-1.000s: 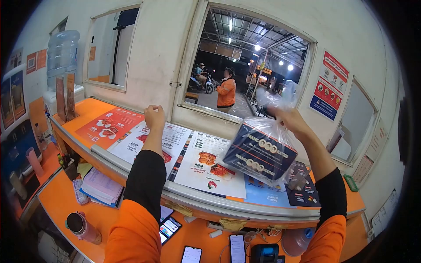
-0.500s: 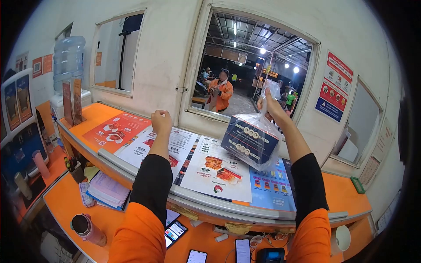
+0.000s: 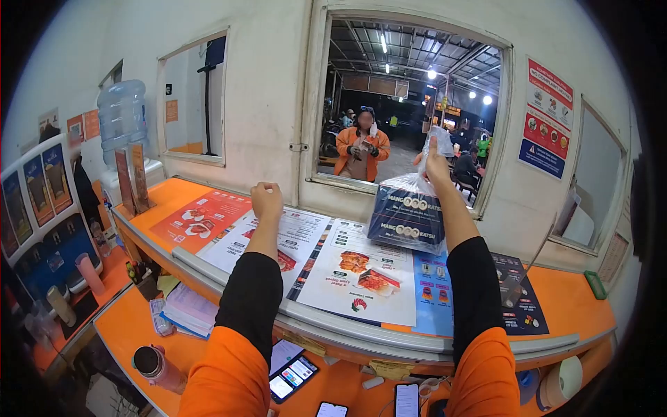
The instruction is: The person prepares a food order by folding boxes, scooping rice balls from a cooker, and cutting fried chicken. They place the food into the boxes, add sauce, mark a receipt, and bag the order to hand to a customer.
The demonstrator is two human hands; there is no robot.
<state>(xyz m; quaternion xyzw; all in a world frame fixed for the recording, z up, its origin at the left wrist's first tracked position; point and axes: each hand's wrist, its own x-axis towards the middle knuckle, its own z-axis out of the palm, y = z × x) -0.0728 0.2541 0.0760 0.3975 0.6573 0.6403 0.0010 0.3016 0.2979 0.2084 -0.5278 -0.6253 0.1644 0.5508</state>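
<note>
My right hand [image 3: 436, 160] is closed round the gathered neck of a clear plastic bag [image 3: 415, 182]. Inside hang two dark boxes [image 3: 406, 214], stacked, with "MANG KATSU" lettering. The bag is in front of the service window, above the menu sheets. My left hand [image 3: 267, 200] is a loosely curled fist over the counter, nearest a white menu sheet [image 3: 243, 236]; the inside of the fist is hidden, and nothing sticks out of it.
Outside the service window [image 3: 316, 104] stands a person in an orange jacket [image 3: 381, 147]. Printed menus [image 3: 358, 306] cover the orange counter [image 3: 163, 182]. On the lower desk are a tumbler [image 3: 167, 375], papers [image 3: 187, 309] and several phones [image 3: 294, 375]. A green frame [image 3: 595, 285] lies at right.
My view has turned slightly right. The bag has swung straighter and its boxes are now more level. Outside, the person has turned toward the window and raised one hand near the head.
</note>
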